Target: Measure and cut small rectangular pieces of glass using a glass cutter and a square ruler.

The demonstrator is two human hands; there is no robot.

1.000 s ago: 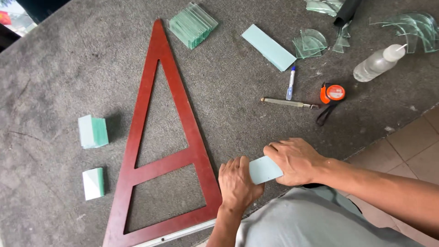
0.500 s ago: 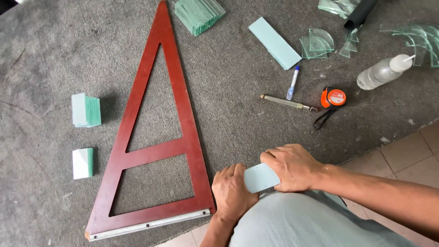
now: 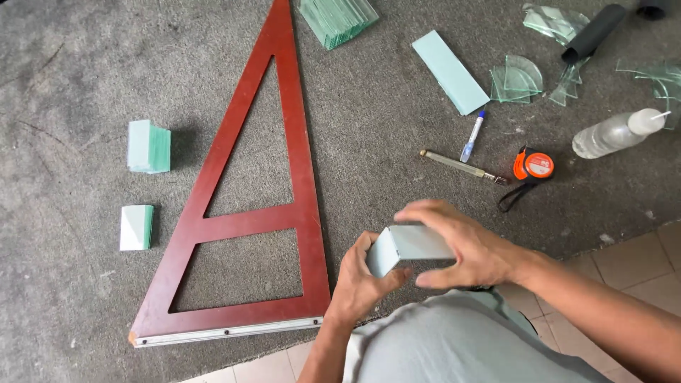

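Head view: both hands (left [image 3: 360, 284], right [image 3: 464, 245]) grip a glass stack [image 3: 408, 248].

free: bare carpet left of the wooden triangle frame [image 3: 298, 198] near two glass stacks [image 3: 147, 147] | blocked right: glass cutter [image 3: 461, 166], marker [image 3: 472, 135], tape measure [image 3: 533, 166], bottle [image 3: 616, 132] close together | open strip between frame and cutter

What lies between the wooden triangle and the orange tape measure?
In the head view, between the triangle and the tape measure lie a glass cutter and a blue-capped marker, on grey carpet. The hands are nearer the camera.
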